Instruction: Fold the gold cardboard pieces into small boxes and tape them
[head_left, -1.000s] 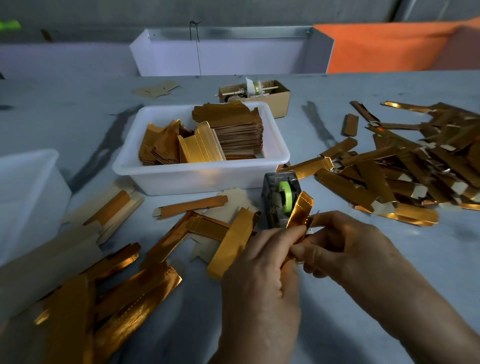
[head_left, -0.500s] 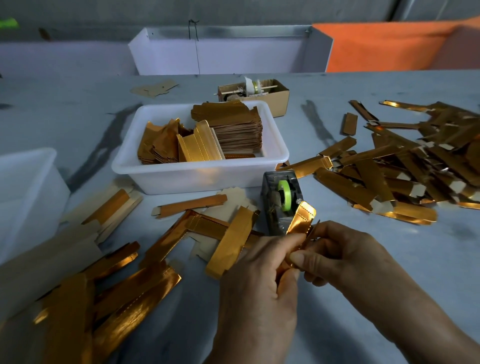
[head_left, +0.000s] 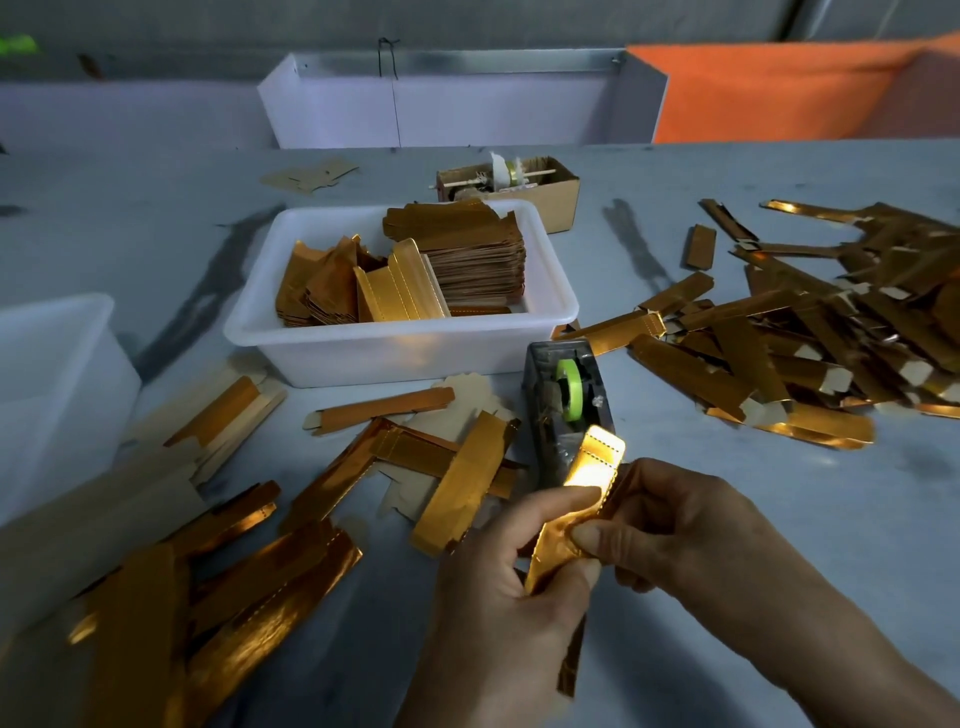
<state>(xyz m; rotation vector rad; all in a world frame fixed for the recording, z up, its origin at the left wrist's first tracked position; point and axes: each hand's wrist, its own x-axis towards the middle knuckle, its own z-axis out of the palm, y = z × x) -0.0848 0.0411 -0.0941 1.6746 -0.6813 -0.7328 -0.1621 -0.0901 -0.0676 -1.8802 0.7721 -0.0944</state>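
Observation:
A long gold cardboard piece (head_left: 595, 470) stands nearly upright just in front of the tape dispenser (head_left: 566, 400), which carries a green tape roll. My left hand (head_left: 509, 587) grips the piece's lower half between thumb and fingers. My right hand (head_left: 670, 530) pinches its middle from the right, thumb on the gold face. The piece's bottom end pokes out below my left hand. Whether tape is on the piece cannot be made out.
A white tub (head_left: 400, 343) holds stacked gold blanks. Folded gold pieces lie heaped at the right (head_left: 810, 332). Flat gold blanks spread over the left front (head_left: 223, 566). A second white tub (head_left: 47, 395) stands at the left edge, and a small cardboard box (head_left: 550, 195) behind.
Both hands have drawn the gold piece a little toward me and down from the dispenser. Its top has tilted so the gold face catches the light.

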